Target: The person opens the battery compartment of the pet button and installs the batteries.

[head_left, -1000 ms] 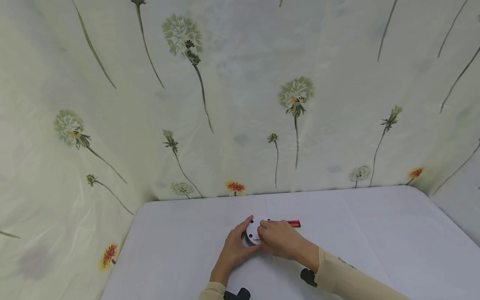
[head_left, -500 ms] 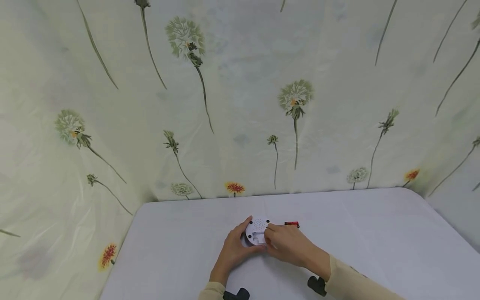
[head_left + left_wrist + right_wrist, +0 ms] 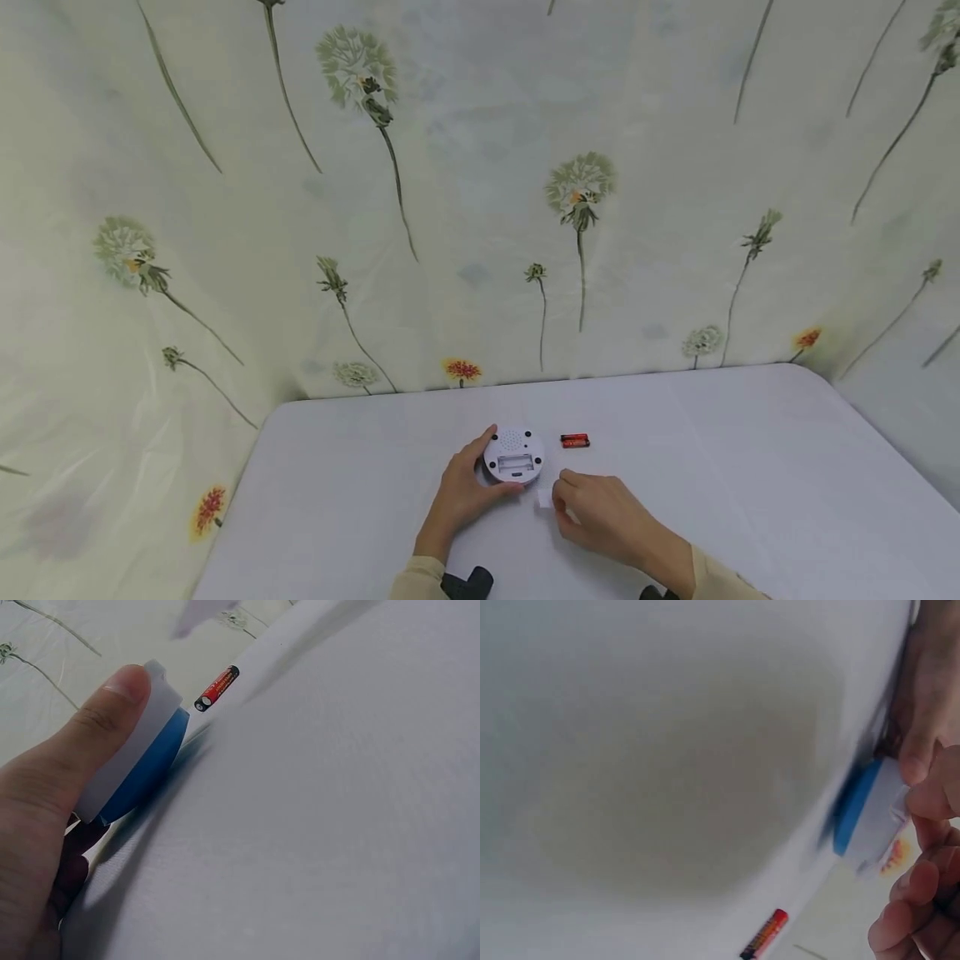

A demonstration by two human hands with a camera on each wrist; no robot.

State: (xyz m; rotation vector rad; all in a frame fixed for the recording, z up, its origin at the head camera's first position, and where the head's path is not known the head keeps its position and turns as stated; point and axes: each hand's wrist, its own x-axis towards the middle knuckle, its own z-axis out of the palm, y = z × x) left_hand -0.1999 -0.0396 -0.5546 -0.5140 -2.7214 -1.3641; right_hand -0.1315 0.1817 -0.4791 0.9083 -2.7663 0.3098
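from where i stand, the person's left hand (image 3: 461, 496) curves round a round white device (image 3: 512, 451), low in the middle of the head view, thumb along its lower edge and fingers at its upper left rim. the device lies with its open battery compartment (image 3: 515, 462) facing up, a patch of small holes above it and dark round dots about the rim; the left wrist view shows a blue underside. just to the lower right, the right hand (image 3: 600, 512) has its fingers drawn together, pinching a small white piece (image 3: 544, 498) apart from the device. two red batteries (image 3: 575, 441) with black ends lie side by side on the white tablecloth (image 3: 720, 475), near the device's upper right. behind, a pale curtain (image 3: 480, 200) printed with dandelions fills the upper part of the frame. a black wrist mount (image 3: 469, 583) shows at the bottom edge.
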